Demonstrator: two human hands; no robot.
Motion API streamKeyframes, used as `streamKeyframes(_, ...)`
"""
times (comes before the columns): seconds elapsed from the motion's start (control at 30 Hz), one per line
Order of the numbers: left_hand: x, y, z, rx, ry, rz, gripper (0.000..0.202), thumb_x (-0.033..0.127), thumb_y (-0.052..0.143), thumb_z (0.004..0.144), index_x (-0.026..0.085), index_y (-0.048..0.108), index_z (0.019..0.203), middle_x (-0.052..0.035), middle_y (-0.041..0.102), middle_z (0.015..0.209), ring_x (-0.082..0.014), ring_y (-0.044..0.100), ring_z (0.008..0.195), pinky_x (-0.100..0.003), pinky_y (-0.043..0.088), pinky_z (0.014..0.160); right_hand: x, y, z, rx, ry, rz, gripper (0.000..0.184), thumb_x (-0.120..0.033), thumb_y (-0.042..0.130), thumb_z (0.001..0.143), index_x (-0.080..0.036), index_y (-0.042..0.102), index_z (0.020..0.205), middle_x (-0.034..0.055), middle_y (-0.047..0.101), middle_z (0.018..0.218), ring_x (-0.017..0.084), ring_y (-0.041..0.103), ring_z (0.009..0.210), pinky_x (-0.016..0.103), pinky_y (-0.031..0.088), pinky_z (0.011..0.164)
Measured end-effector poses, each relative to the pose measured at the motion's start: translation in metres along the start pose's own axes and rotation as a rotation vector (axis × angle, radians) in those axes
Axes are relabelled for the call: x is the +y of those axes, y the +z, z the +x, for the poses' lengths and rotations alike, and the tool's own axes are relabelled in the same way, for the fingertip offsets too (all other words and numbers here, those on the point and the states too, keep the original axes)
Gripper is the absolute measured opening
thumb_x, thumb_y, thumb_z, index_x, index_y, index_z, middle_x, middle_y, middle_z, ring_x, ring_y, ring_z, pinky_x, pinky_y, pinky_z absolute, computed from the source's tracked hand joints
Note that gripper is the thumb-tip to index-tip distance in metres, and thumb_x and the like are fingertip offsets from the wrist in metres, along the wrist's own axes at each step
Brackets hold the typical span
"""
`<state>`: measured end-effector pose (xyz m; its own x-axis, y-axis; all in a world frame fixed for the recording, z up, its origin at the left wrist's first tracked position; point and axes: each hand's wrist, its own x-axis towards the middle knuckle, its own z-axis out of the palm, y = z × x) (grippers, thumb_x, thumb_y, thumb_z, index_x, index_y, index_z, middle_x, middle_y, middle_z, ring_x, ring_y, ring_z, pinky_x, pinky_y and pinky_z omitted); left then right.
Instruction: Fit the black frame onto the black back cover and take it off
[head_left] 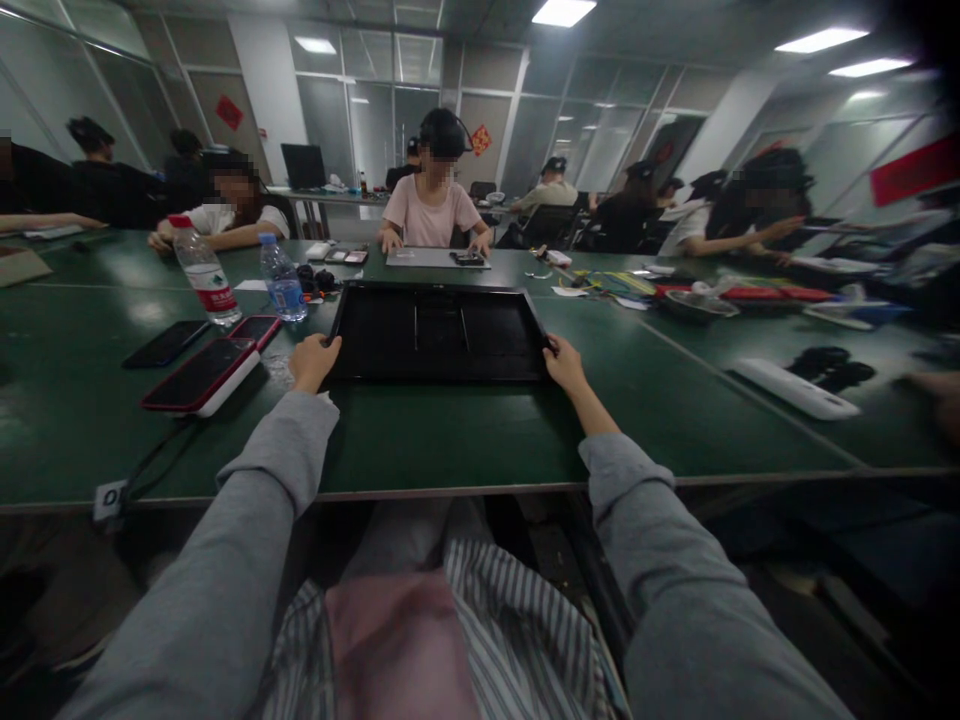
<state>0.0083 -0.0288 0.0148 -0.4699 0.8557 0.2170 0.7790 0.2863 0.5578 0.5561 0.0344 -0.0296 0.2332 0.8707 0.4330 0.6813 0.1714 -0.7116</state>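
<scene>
A wide black rectangular panel (375, 335) with a raised rim lies in front of me on the green table, or just above it; I cannot tell which. It looks like a monitor housing, with a square section marked by two pale upright lines in its middle. My left hand (313, 362) is closed around its left edge, near the front corner. On the opposite edge my right hand (564, 362) grips the rim, thumb on top. The fingers under the panel are hidden.
Left of the panel stand a red-capped bottle (206, 275) and a blue-capped bottle (283, 280), with phones (199, 375) nearby. A white bar-shaped device (795, 388) lies right on the green table (450, 440). Across sits a person (429, 205) with a grey panel (420, 258).
</scene>
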Motion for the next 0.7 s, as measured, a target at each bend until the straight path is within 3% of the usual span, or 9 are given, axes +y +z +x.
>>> streamKeyframes(0.17,0.005,-0.001,-0.01,0.115,0.101,0.014,0.057,0.051,0.054,0.106,0.013,0.072,0.144,-0.0259,0.077,0.135,-0.0451,0.067,0.135,-0.06,0.051,0.113,-0.004,0.002,-0.003,0.018,-0.05,-0.031,0.056,-0.029,0.059,0.097,-0.013,0.068,0.15,0.0221,0.075,0.143,0.037,0.07,0.138,0.062,0.051,0.125)
streamKeyframes(0.33,0.02,0.0,-0.019,0.263,0.368,-0.032,0.061,0.043,0.041,0.11,0.012,0.059,0.16,-0.0249,0.06,0.163,-0.041,0.048,0.157,-0.06,0.036,0.129,-0.014,-0.003,-0.006,0.122,-0.112,-0.1,0.061,-0.027,0.051,0.098,-0.014,0.062,0.157,0.0219,0.068,0.155,0.035,0.062,0.149,0.061,0.044,0.132)
streamKeyframes(0.47,0.027,-0.001,-0.029,0.174,0.479,-0.019,0.061,0.04,0.044,0.109,0.016,0.056,0.164,-0.0203,0.049,0.174,-0.039,0.037,0.165,-0.062,0.024,0.135,-0.021,-0.003,-0.01,0.062,-0.136,-0.094,0.066,-0.027,0.053,0.096,-0.015,0.059,0.161,0.0192,0.064,0.161,0.034,0.055,0.157,0.06,0.039,0.136)
streamKeyframes(0.6,0.029,-0.003,-0.036,0.035,0.482,0.007,0.061,0.035,0.047,0.108,0.017,0.054,0.166,-0.0196,0.043,0.179,-0.0365,0.034,0.168,-0.061,0.021,0.136,-0.023,-0.001,-0.011,-0.036,-0.04,-0.011,0.075,-0.029,0.06,0.092,-0.015,0.053,0.166,0.019,0.062,0.163,0.035,0.056,0.156,0.061,0.039,0.136)
streamKeyframes(0.7,0.028,-0.003,-0.037,0.022,0.458,-0.001,0.06,0.035,0.047,0.109,0.018,0.054,0.166,-0.0196,0.042,0.179,-0.0362,0.033,0.168,-0.06,0.021,0.136,-0.02,0.0,-0.01,-0.03,-0.033,0.027,0.076,-0.029,0.06,0.092,-0.015,0.053,0.166,0.0185,0.063,0.163,0.036,0.055,0.157,0.062,0.036,0.137)
